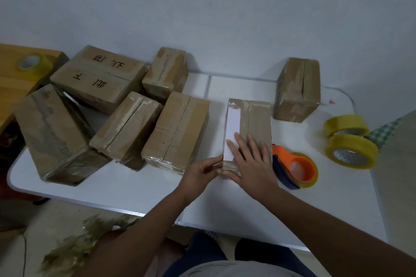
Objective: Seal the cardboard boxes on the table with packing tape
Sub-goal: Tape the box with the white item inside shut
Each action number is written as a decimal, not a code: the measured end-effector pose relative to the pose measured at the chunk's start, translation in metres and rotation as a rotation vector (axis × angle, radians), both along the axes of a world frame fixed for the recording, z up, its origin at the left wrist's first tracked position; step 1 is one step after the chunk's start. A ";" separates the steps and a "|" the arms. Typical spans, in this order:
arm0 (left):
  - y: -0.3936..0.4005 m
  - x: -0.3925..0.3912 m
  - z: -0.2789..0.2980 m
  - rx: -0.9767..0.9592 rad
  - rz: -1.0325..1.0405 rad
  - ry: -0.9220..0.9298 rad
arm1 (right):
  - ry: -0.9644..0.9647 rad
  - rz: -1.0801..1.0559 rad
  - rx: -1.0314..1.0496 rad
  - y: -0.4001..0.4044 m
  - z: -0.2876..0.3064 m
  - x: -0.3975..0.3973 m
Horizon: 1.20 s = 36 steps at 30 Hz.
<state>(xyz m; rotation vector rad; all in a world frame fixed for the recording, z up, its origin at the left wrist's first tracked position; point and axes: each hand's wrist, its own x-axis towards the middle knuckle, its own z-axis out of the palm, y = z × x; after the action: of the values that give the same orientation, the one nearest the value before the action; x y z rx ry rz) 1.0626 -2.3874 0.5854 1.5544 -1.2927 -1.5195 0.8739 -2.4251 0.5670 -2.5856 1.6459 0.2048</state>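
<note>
Centrally, a small cardboard box (252, 128) is steadied on the white table (112, 184) by both hands. The right hand (252, 162) is laid flat on the near end of its top, fingers straight and spread, reaching onto a white label (233, 132) stuck along the left side of the lid. The left hand (200, 173) is set against the box's near left corner, fingers curled at the edge. The flaps are closed, so nothing inside can be seen; worn tape is seen at the far end, and a seam runs lengthwise down the middle.

Just right of the box, touching the table, an orange tape dispenser (295, 167) is seen, loaded with a roll. Farther right, 2 yellow tape rolls (350, 140) lie one against the other. A taped box (297, 90) stands at the far right, and 5 more closed boxes (175, 130) are grouped to the left.
</note>
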 end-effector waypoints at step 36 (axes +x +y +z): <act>-0.052 -0.028 0.023 -0.011 -0.698 -0.969 | -1.065 -0.807 0.344 -0.027 0.043 -0.051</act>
<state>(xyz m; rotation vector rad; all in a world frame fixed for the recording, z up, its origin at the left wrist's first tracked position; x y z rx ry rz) 1.0347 -2.4393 0.6087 2.0464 -2.5795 -1.0608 0.8231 -2.4520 0.6095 -1.1794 1.7284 -0.7177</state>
